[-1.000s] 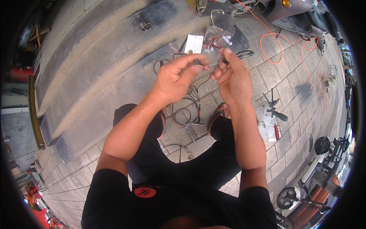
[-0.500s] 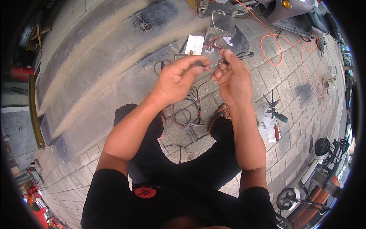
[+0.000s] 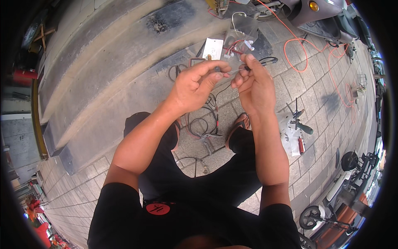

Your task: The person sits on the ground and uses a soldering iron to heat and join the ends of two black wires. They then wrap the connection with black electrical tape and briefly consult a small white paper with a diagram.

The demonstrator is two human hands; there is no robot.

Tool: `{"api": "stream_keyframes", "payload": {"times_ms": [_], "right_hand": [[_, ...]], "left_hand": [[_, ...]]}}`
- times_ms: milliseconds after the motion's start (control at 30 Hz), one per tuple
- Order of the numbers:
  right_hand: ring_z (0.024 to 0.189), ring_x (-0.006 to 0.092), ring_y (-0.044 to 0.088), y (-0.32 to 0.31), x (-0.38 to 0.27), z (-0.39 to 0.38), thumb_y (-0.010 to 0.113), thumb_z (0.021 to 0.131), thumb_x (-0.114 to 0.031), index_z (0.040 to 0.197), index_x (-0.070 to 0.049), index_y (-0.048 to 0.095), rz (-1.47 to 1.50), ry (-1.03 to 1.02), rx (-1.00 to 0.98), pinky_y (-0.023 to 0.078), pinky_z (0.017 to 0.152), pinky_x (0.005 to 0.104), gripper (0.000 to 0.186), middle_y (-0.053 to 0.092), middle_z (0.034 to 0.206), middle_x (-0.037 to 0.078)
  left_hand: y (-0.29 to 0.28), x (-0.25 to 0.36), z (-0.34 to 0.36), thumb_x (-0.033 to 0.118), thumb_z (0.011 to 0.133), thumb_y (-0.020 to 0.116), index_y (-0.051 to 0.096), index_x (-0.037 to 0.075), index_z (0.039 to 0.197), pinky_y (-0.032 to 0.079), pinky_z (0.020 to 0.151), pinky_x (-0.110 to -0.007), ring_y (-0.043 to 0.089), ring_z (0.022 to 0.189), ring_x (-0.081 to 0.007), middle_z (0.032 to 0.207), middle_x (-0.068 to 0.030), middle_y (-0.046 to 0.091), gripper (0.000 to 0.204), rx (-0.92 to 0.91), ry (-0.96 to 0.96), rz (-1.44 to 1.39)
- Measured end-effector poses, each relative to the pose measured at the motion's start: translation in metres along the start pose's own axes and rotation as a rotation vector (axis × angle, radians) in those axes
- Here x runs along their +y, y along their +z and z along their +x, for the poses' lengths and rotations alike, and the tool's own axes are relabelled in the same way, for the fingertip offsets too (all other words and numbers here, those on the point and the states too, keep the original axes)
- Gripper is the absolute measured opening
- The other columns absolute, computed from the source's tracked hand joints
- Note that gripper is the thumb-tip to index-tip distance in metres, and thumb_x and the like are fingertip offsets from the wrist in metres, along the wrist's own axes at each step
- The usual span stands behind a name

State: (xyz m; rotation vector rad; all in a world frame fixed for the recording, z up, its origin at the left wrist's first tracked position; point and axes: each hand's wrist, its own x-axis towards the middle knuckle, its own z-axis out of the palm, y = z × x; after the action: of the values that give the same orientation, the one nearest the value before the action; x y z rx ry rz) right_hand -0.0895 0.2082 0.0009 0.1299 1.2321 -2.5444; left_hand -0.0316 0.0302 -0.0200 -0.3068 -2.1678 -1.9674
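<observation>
My left hand [image 3: 192,86] is raised in front of me, its thumb and fingers pinching a small dark, rounded piece [image 3: 217,69]. A thin pale metal rod or wire [image 3: 234,72] spans the gap toward my right hand [image 3: 257,89]. My right thumb and fingers close on a small black part at that end; its kind is unclear. A black loop [image 3: 269,60] shows just beyond the right fingertips, and I cannot tell whether it joins the held part. Below the hands, pliers [image 3: 207,139] lie on the paving among coiled dark cables [image 3: 198,124].
A white card [image 3: 213,48] and a clear bag with wires [image 3: 241,33] lie beyond my hands. To the right, tools with a red-handled screwdriver [image 3: 301,145] rest on a white sheet [image 3: 286,126]. Stone steps [image 3: 107,83] rise at left; an orange cord [image 3: 306,58] trails near a scooter [image 3: 319,20].
Both hands keep nearly the same pose and grip. The whole scene has shifted very slightly in the picture; nothing was let go or picked up.
</observation>
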Motion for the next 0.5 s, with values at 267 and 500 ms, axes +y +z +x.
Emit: {"api": "stream_keyframes", "payload": {"times_ms": [267, 500], "right_hand": [[0.056, 0.0158, 0.061, -0.001, 0.000, 0.000, 0.064, 0.104, -0.022, 0.110, 0.007, 0.067, 0.008, -0.005, -0.013, 0.056, 0.055, 0.0340, 0.030, 0.061, 0.073, 0.004], [0.056, 0.0156, 0.060, 0.003, -0.002, -0.002, 0.065, 0.104, -0.023, 0.113, 0.008, 0.066, -0.010, -0.012, 0.007, 0.056, 0.055, 0.0342, 0.033, 0.060, 0.074, 0.004]], "left_hand": [[0.000, 0.000, 0.000, 0.016, 0.108, 0.059, 0.065, 0.001, 0.130, 0.057, 0.094, -0.032, 0.073, 0.110, -0.0200, 0.120, -0.0106, 0.074, 0.027, -0.004, 0.005, -0.034], [-0.007, -0.002, 0.013, 0.019, 0.111, 0.051, 0.056, 0.000, 0.133, 0.058, 0.102, -0.044, 0.066, 0.126, -0.0325, 0.134, -0.0230, 0.066, 0.029, 0.055, -0.202, -0.593]]}}
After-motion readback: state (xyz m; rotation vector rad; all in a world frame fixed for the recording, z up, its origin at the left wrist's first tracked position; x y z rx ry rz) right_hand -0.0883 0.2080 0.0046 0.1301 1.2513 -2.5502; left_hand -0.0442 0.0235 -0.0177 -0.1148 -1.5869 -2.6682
